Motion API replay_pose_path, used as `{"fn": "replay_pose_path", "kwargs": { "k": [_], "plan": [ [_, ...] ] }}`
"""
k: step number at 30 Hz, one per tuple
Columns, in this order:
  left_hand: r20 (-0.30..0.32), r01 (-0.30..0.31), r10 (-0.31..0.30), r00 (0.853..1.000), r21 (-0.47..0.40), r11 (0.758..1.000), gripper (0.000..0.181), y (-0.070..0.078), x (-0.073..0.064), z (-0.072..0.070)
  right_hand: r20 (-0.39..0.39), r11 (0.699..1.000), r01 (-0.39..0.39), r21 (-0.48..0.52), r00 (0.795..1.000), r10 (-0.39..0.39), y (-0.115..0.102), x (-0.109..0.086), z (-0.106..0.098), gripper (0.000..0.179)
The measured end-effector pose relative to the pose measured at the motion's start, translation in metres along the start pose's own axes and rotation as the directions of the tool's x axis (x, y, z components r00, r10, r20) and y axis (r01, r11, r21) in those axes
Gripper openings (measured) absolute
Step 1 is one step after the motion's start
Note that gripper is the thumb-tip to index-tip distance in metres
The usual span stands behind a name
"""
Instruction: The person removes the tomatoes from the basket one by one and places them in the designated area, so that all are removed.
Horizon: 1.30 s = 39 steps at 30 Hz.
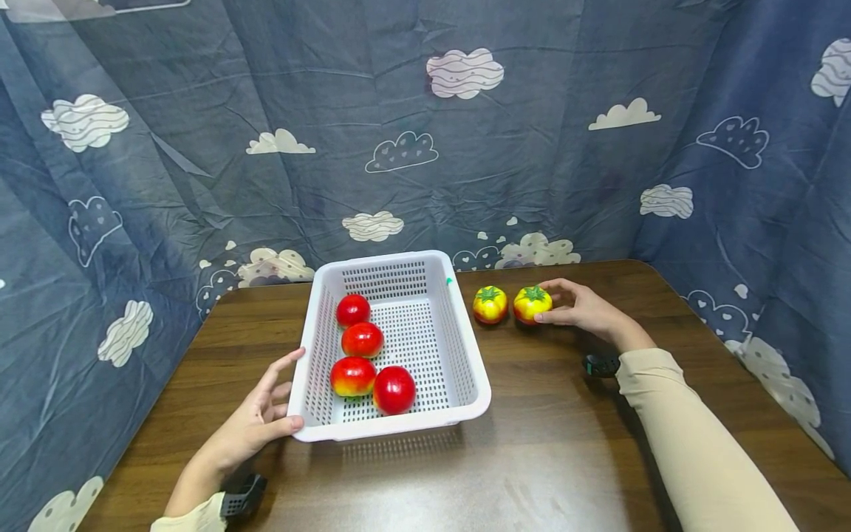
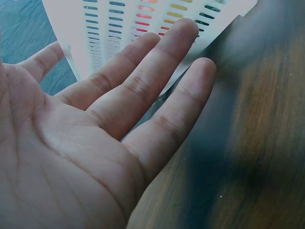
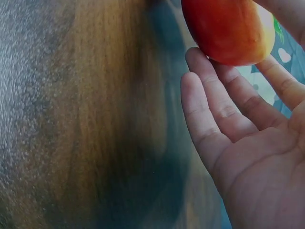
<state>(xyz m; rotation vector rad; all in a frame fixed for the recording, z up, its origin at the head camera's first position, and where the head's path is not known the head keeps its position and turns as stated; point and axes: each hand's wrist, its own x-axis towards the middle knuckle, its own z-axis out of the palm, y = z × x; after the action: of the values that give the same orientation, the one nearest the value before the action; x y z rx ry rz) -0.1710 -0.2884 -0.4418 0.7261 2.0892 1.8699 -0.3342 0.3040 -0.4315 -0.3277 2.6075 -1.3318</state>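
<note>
My right hand (image 1: 580, 309) holds a yellow-and-red tomato (image 1: 532, 304) with a green leafy top between thumb and fingers. In the right wrist view, the red underside of that tomato (image 3: 228, 33) shows between thumb and fingertips. A similar tomato (image 1: 490, 305) sits just left of it on the table. My left hand (image 1: 255, 415) rests against the left side of a white plastic basket (image 1: 392, 425), thumb and index finger at its rim. Its fingers (image 2: 167, 107) are extended along the slotted wall. Several red tomatoes (image 1: 394, 390) lie inside the basket, toward the left.
The brown wooden table (image 1: 532, 443) runs back to a dark blue curtain (image 1: 532, 185) printed with clouds. The curtain also hangs along both sides. A black wrist strap (image 1: 601, 366) is by the right wrist and another dark strap (image 1: 244, 496) by the left.
</note>
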Motion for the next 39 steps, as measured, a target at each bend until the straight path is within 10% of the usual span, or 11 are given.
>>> {"fn": "replay_pose_path", "kwargs": {
  "k": [39],
  "plan": [
    [-0.002, -0.006, 0.006, 1.0, -0.011, 1.0, 0.092, 0.0017, 0.0004, 0.002, 0.048, 1.0, -0.012, -0.004, 0.999, 0.012, 0.0011, 0.0058, 0.0061, 0.077]
  ]
}}
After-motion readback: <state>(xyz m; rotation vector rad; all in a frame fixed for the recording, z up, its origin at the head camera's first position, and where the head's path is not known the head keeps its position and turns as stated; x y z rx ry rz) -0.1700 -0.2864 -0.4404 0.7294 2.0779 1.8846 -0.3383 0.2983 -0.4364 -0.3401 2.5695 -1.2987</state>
